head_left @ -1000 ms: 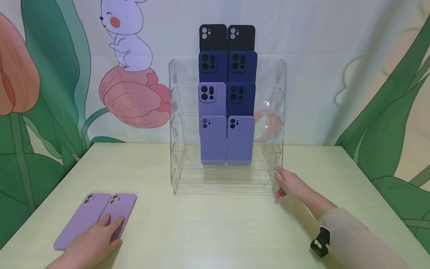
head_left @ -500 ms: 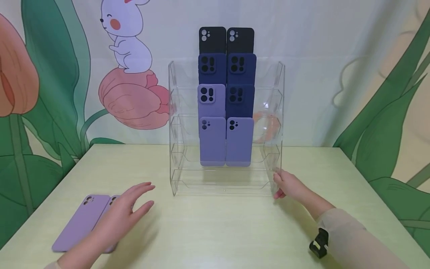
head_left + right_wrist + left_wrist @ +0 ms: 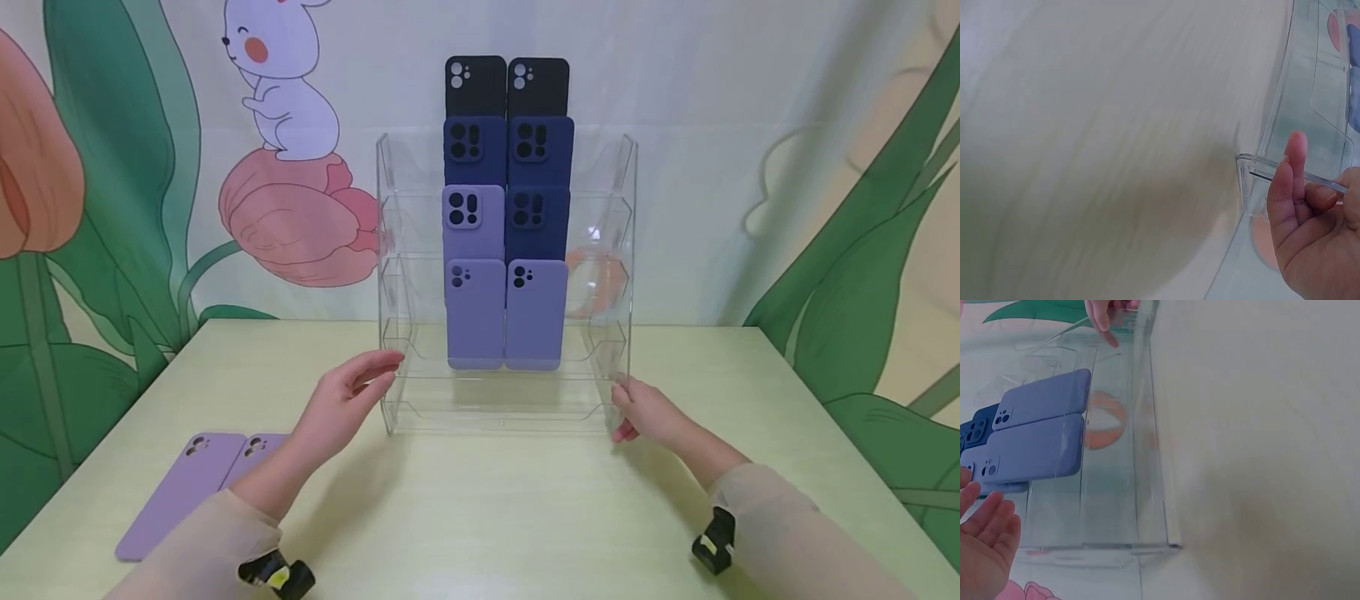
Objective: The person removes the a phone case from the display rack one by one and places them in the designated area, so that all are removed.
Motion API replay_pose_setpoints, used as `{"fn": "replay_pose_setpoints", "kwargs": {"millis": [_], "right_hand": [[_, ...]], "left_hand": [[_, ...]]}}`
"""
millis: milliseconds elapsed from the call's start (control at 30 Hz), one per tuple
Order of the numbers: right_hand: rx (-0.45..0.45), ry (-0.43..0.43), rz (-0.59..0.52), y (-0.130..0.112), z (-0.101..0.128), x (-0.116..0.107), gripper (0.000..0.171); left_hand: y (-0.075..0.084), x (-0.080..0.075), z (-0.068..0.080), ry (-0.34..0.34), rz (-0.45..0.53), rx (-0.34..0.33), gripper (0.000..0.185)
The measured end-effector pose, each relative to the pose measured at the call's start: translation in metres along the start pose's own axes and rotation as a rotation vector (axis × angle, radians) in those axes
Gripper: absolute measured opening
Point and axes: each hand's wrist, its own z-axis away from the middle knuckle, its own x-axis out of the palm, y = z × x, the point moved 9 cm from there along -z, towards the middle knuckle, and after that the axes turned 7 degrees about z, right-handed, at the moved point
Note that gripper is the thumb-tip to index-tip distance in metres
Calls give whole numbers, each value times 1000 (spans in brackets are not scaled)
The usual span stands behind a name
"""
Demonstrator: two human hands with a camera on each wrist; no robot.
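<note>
A clear acrylic tiered display rack (image 3: pixel 502 412) stands upright on the table, phone cases in two columns on its tiers. Two lilac cases (image 3: pixel 536 317) fill the lowest occupied tier. Behind them rise another lilac case (image 3: pixel 474 237), navy cases (image 3: pixel 542 137) and black cases (image 3: pixel 476 87). My right hand (image 3: pixel 641 407) pinches the lower front of the rack's right side panel; in the right wrist view the hand (image 3: pixel 1313 234) has its thumb and fingers about the panel edge. My left hand (image 3: pixel 348 404) is at the left side panel, fingers extended and relaxed, fingertips overlapping it, nothing held.
Two loose lilac phone cases (image 3: pixel 180 496) lie side by side at the table's left, one partly covered by my left forearm. A patterned cloth with a rabbit (image 3: pixel 296 108) and large flowers hangs behind the table (image 3: pixel 487 517). Small black cameras sit at both wrists.
My left hand has lifted off the loose lilac cases and moved right and away from me to the rack's left side. The right hand keeps its hold on the rack.
</note>
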Motion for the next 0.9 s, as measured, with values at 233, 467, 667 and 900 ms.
{"fn": "replay_pose_setpoints", "kwargs": {"millis": [233,467,667,900], "right_hand": [[14,-2,-7,2,-2,1,52],[4,7,-3,0,-3,-1,52],[7,10,-6,-1,-1,-2,52],[7,13,-3,-1,1,-2,52]], "left_hand": [[4,16,-25,-9,54,24,33],[-1,16,-48,41,120,4,34],[1,19,-61,60,158,-21,35],[4,30,-71,47,157,-63,41]]}}
